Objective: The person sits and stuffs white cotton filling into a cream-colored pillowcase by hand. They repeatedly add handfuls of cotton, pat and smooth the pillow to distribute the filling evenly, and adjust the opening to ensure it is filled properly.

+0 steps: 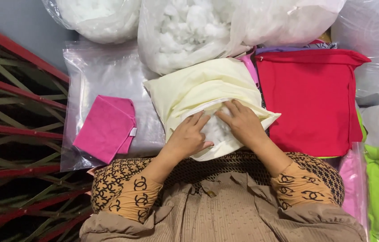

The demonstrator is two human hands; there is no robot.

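Note:
A pale yellow cushion cover (198, 87) lies in front of me, partly filled with white fibre stuffing (215, 130) that shows at its open edge. My left hand (188, 136) rests on the opening with its fingers pressing the stuffing. Beside it, my right hand (243, 121) lies with fingers spread at the lip of the opening, touching the cover's white inner edge. Both hands are close together, almost touching.
Clear bags of white stuffing (185, 31) stand behind the cover. A folded pink cloth (106, 127) lies on a clear plastic bag (104, 71) at left. A red cover (310, 98) sits at right, with green and pink packed fabrics (375, 188) beyond. A red-and-green patterned mat (14, 134) runs along the left.

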